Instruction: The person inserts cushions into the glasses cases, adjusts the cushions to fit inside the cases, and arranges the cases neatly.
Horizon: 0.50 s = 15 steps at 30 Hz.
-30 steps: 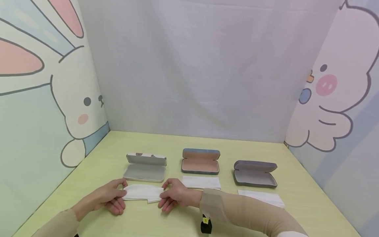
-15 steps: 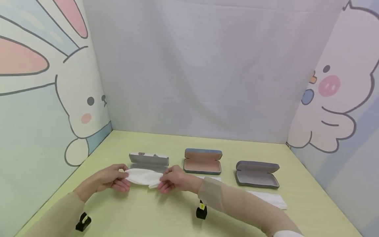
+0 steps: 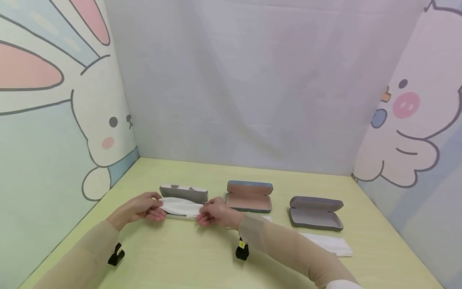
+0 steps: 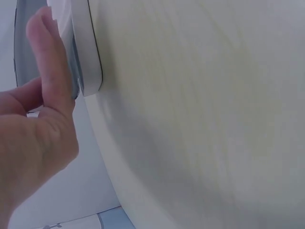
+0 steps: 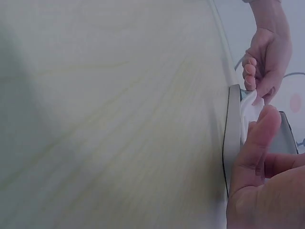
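Note:
A folded white cloth [image 3: 179,206] is held level between both hands, over the open base of a white glasses case [image 3: 185,194] with a grey lining. My left hand [image 3: 144,206] pinches the cloth's left end. At its right end, my right hand [image 3: 220,212] pinches it between thumb and fingers. The case lid stands raised behind the cloth, while the cloth covers most of the base. In the right wrist view the cloth [image 5: 250,109] lies along the case's rim [image 5: 232,138]; whether it touches the lining cannot be seen.
An open blue glasses case [image 3: 249,202] with pink lining stands to the right. Farther right is an open dark grey case [image 3: 315,218]. One folded white cloth [image 3: 326,243] lies before the grey case; another white cloth [image 3: 267,218] is mostly behind the right arm.
Both hands have lifted the white cloth off the table and carried it away from me, from in front of the white glasses case to over its base. The other cases stay put.

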### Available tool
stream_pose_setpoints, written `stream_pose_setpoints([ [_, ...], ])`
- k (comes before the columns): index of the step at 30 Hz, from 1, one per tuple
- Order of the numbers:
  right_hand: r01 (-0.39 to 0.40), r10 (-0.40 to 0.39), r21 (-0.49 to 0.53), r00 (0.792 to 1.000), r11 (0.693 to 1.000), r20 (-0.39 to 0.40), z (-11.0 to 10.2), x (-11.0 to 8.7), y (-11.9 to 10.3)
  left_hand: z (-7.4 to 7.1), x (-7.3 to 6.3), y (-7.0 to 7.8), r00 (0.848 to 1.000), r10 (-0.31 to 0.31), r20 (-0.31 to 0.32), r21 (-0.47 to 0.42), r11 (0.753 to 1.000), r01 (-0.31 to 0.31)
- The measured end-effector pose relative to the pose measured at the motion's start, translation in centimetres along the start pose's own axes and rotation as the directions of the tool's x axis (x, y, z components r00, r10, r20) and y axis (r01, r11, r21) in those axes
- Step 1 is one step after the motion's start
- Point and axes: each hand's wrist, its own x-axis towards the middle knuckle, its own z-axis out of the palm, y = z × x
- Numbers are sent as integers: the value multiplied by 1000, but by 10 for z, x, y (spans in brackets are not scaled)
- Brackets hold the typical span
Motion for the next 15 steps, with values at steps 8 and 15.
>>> stream_pose_setpoints([
  [8, 42, -46, -71, 997, 997, -58, 2, 1, 3, 6, 5, -4, 999, -12, -52, 58, 998, 15],
  [15, 60, -78, -146, 990, 987, -117, 5, 2, 4, 8, 8, -6, 993, -23, -112, 103, 994, 35],
])
